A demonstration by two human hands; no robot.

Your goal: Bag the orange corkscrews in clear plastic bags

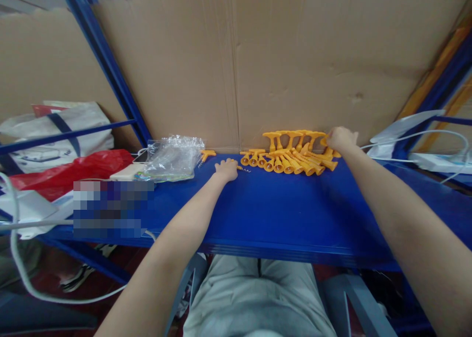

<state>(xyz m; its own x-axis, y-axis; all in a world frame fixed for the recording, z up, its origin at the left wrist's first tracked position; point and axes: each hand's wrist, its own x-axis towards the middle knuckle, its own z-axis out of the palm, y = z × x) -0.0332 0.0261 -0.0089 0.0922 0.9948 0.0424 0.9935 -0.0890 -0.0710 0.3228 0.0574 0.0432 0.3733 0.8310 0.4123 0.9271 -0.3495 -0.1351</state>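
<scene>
My left hand (226,170) rests low over the blue tabletop, its fingers closed around a yellow corkscrew whose metal spiral (245,169) sticks out to the right. Left of it lies another yellow corkscrew (208,154), its spiral bare. To the right, several yellow corkscrews with bell-shaped ends (289,163) lie side by side, bells facing me. Behind them, more yellow T-shaped pieces (291,136) lean along the cardboard. My right hand (341,139) is at the right end of this group, fingers closed on a yellow corkscrew piece, mostly hidden by the hand.
A cardboard wall (236,71) closes off the back of the blue table (273,214). On the left are clear plastic bags (173,155), a red bag (81,172) and a white cable (22,268). Blue posts (106,57) frame the sides. White cables (413,138) run at right.
</scene>
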